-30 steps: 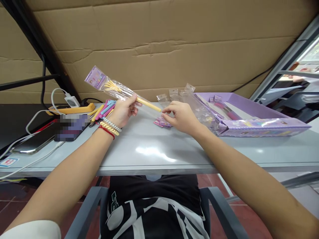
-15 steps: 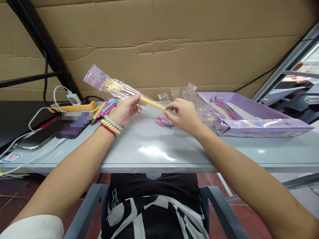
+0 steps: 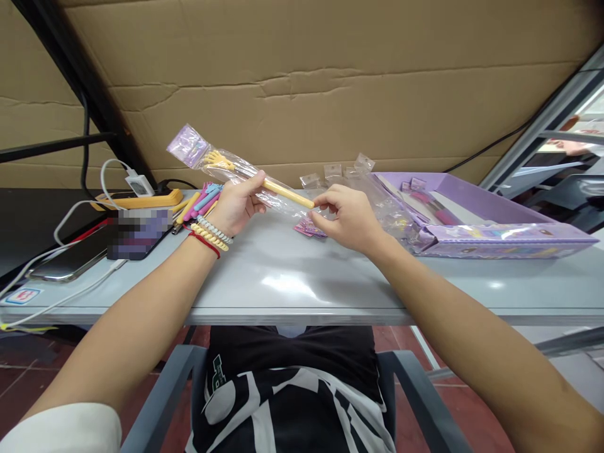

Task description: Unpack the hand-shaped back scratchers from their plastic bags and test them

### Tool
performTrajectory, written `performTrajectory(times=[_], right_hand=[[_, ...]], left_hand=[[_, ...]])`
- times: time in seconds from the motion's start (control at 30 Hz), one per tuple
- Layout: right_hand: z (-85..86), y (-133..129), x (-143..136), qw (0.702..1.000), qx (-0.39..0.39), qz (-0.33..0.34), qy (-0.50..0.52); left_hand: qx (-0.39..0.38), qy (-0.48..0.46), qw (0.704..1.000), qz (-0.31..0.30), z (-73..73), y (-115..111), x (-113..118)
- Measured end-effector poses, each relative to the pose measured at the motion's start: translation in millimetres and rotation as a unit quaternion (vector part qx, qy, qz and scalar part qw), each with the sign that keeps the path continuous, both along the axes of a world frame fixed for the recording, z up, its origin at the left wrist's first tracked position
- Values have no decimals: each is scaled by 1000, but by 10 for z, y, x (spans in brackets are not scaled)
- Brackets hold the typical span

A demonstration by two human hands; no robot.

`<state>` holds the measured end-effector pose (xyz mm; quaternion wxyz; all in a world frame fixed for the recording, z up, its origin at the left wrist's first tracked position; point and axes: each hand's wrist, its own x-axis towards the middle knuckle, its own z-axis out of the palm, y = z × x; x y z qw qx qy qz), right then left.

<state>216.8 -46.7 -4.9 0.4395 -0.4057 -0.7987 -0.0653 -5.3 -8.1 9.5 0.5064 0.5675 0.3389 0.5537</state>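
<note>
Watching remotely, I see left hand (image 3: pixel 240 206) grasping yellow stick (image 3: pixel 289 192) mid-length with clear bag (image 3: pixel 279 205) around it, fingers curled. Stick slants above counter (image 3: pixel 283 264), hand-shaped end up by purple label (image 3: pixel 189 146). Right hand's (image 3: pixel 350 217) fingers meet its lower end; firm pinch or mere touch, I cannot tell. Purple box (image 3: pixel 514 240) lies right.

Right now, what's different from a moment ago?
The bag's purple label has shifted slightly right. Nothing was visibly taken or released: the left hand still holds the bagged yellow stick, the right hand remains at its end, and the purple box stayed put.
</note>
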Motion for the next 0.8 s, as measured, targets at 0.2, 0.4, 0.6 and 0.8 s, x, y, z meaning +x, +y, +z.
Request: performTrajectory(times=[0.2, 0.4, 0.6, 0.8], right_hand=[[-8, -1, -7, 999, 26, -2, 18], [10, -22, -6, 999, 40, -11, 35], [3, -2, -5, 996, 77, -17, 39], [31, 28, 46, 988, 141, -34, 59]], left_hand=[[-21, -26, 999, 3, 11, -27, 8], [-28, -1, 1000, -2, 26, -71, 44], [-25, -9, 999, -33, 19, -67, 50], [-3, -49, 998, -31, -14, 7, 11]])
